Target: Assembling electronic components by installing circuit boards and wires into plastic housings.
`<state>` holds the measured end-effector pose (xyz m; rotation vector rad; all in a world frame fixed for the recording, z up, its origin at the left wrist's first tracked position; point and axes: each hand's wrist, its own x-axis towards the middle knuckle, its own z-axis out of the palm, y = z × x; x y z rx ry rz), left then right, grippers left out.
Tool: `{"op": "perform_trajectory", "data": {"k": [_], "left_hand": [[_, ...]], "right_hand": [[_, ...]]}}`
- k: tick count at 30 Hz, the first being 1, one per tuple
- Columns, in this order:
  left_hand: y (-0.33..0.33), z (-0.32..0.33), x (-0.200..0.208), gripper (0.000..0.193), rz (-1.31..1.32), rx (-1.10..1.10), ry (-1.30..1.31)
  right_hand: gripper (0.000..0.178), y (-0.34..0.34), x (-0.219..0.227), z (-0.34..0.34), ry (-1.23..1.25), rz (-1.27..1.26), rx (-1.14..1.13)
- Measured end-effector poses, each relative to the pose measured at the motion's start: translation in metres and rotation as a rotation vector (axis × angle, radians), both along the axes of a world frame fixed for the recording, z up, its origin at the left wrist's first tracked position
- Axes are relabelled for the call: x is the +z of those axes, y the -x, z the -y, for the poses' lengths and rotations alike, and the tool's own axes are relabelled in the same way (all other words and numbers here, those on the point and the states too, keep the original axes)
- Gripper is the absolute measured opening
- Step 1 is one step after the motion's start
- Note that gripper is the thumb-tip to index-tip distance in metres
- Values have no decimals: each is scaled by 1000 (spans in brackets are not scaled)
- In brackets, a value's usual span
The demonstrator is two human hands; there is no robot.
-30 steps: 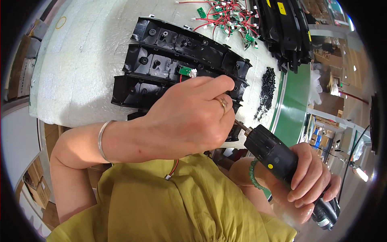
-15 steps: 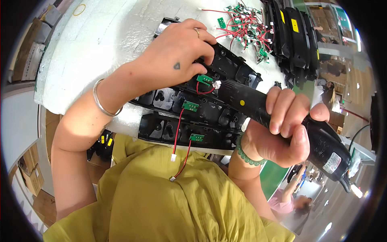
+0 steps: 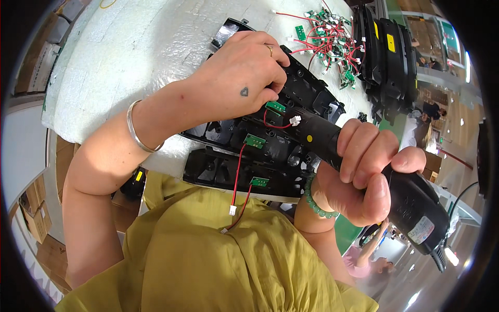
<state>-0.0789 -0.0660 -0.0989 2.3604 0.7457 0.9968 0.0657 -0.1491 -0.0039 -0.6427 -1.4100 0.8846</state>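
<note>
Table point(image 3: 130, 62) was covered with white foam sheeting. Brown cardboard boxes point(image 3: 34, 223) sat on the floor at lower left. Green floor strip point(image 3: 345, 234) ran to the right; bright lamps point(image 3: 467, 67) glared at far right.

Head view: worn on the head, faces steeply down, close over the hands and bench point(image 3: 130, 67).
Lens: fisheye, edges bend.

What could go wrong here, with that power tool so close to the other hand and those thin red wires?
Possibly three things. The electric screwdriver in the right hand points at a small green circuit board right beside the left hand, so a slip might nick the fingers. The red wire loops near the tip and could get caught. The black plastic housings overhang the white foam pad and might shift.
</note>
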Motion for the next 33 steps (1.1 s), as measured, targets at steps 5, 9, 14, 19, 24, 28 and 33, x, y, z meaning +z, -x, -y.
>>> {"op": "perform_trajectory", "data": {"k": [5, 9, 14, 19, 24, 28, 33], "left_hand": [[-2, 0, -1, 3, 37, -21, 35], [2, 2, 3, 6, -15, -58, 124], [-1, 0, 4, 8, -13, -88, 97], [3, -1, 0, 6, 8, -22, 45], [-7, 1, 15, 9, -5, -84, 93], [-5, -2, 17, 29, -11, 55, -54], [-7, -3, 16, 69, -337, 62, -92]], "right_hand": [[21, 5, 5, -3, 29, 135, 52], [22, 9, 3, -6, 40, 158, 45], [25, 4, 3, -7, 14, 147, 59], [31, 1, 5, -6, 119, 55, 2], [29, -66, 40, 20, -114, -60, -81], [25, -114, 27, 45, -62, -33, -688], [23, -159, -2, 64, -55, -103, -911]]}}
